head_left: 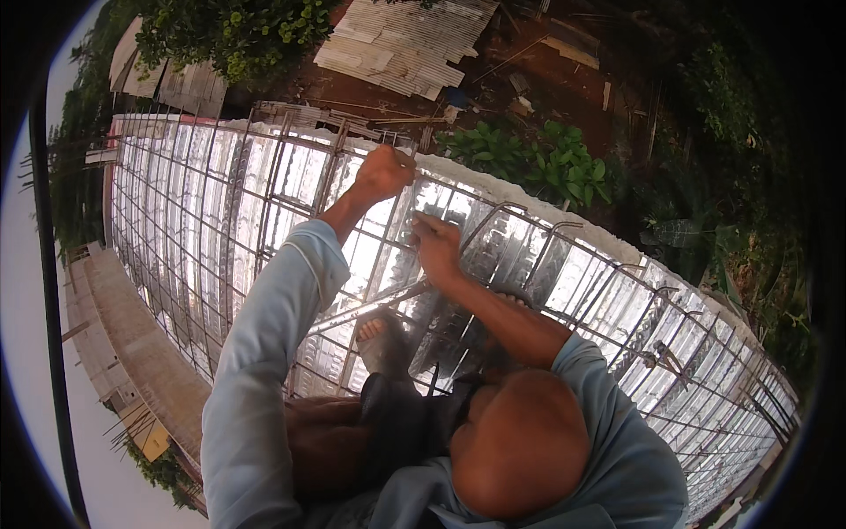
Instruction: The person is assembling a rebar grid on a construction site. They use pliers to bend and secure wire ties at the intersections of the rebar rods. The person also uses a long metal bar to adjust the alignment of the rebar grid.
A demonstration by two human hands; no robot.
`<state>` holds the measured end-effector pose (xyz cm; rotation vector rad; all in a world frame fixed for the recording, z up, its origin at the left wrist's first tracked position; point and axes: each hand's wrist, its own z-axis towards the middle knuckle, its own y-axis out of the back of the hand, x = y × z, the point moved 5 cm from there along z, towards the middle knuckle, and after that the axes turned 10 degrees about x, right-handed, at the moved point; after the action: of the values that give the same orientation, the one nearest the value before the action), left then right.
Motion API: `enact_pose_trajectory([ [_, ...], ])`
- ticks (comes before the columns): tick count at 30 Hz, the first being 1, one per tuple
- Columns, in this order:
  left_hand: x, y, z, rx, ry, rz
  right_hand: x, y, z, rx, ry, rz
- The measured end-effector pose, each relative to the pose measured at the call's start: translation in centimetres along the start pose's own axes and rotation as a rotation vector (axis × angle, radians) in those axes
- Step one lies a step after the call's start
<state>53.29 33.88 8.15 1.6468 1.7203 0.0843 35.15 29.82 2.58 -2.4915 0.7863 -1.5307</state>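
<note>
My left hand (386, 173) is closed in a fist at the far edge of the deck, beside the steel bars there. What it grips, if anything, is hidden by the fingers. Closer to me, my right hand (438, 242) is closed with its fingertips together over the rebar grid (377, 260). Anything between those fingertips is too small to make out. A pale metal tube (370, 305) slants below my right wrist, and its right end passes out of sight there. Under the grid lies shiny corrugated metal decking (304, 242). My bare foot (381, 339) rests near the tube.
A rough concrete edge (493, 183) borders the deck, with bent bar ends (507, 206) along it. What looks like pincers (671, 361) lies on the grid at right. Beyond the edge, lower ground holds leafy plants (564, 163) and corrugated roof sheets (397, 44).
</note>
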Motion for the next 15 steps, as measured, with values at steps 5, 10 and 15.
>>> enact_pose_trajectory([
  [5, -0.4, 2.1, 2.5, -0.176, -0.061, 0.102, -0.7, 0.0, 1.3, -0.118, -0.138, 0.021],
  [10, 2.4, 1.2, 4.9, -0.081, -0.150, 0.120, -0.5, -1.6, 1.3, -0.107, -0.192, -0.202],
  [15, 0.6, 0.8, 2.7, -0.020, -0.110, 0.115, -4.5, -2.3, 2.2, -0.251, 0.088, -0.368],
])
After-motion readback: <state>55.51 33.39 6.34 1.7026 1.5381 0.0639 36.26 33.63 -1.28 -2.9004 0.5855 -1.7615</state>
